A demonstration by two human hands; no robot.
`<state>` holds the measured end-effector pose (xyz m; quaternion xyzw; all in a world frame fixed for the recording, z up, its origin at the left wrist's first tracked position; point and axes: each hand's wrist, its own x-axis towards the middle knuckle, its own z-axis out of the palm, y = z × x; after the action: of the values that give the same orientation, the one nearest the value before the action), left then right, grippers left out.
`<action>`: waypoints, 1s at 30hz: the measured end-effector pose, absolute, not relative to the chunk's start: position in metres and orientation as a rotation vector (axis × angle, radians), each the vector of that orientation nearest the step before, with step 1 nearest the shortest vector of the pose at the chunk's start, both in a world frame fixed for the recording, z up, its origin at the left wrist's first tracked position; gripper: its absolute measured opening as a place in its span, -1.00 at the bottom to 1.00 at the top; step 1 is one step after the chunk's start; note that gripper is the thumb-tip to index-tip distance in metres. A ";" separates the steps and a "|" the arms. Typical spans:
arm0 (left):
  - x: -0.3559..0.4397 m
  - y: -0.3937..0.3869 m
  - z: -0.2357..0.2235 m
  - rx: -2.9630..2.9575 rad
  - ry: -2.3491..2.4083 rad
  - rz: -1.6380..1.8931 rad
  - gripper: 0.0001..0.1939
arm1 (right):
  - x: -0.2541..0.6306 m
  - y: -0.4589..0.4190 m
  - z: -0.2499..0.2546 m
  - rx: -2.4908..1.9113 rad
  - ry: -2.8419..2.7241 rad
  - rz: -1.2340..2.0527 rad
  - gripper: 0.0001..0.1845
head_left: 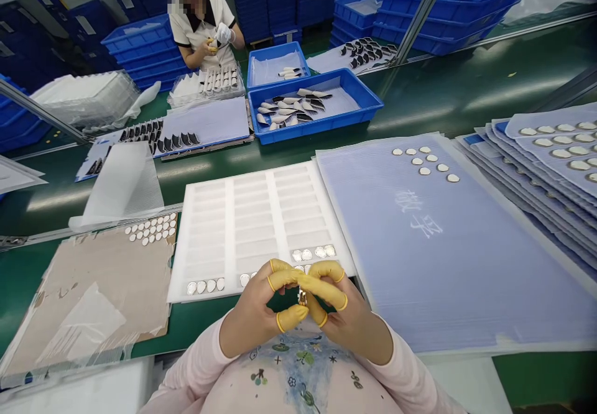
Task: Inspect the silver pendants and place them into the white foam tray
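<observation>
Small gold-toned metal part (303, 298), exact form too small to tell, located between the two hands and just in front of the near edge of a foam tray. Left hand (254, 311) and right hand (349, 317): both turned inward, far from open, curved fingers meeting around the part in a close pinch. Yellow finger cots (289, 279) on the visible fingers; pink sleeves (196, 364) on both forearms. Step in hand, as judged from the grip: close handling of this single part, held off the surfaces around it. Directly ahead, white foam tray (228, 227) with columns of shallow rectangular recesses; silver teardrop-shaped pieces (204, 286) in a row along its near edge. To the right, pale blue corrugated sheet (420, 265) marked with white handwritten characters and bearing a small group of pale oval pieces (424, 160); beyond it, overlapping stack of similar sheets (550, 165) with more such pieces. To the left, brown cardboard sheet (88, 296) partly under clear plastic, with white oval pieces (152, 227) at its far edge. Farther out on the green tabletop (443, 97), blue plastic crate (314, 106) of dark-and-white curved pieces; across the line, a co-worker's white-gloved hand (224, 33) near a small yellow item.
</observation>
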<state>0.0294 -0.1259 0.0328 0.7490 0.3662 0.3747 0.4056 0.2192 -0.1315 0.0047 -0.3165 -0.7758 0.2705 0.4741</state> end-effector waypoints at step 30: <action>0.035 -0.126 0.021 2.454 0.951 1.155 -0.54 | 0.235 -0.121 0.009 -0.818 -1.785 1.052 -0.77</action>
<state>0.0352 -0.1263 0.0205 0.8462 0.3279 0.3983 0.1336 0.2349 -0.1215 0.0093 -0.3297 -0.7190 0.4237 0.4413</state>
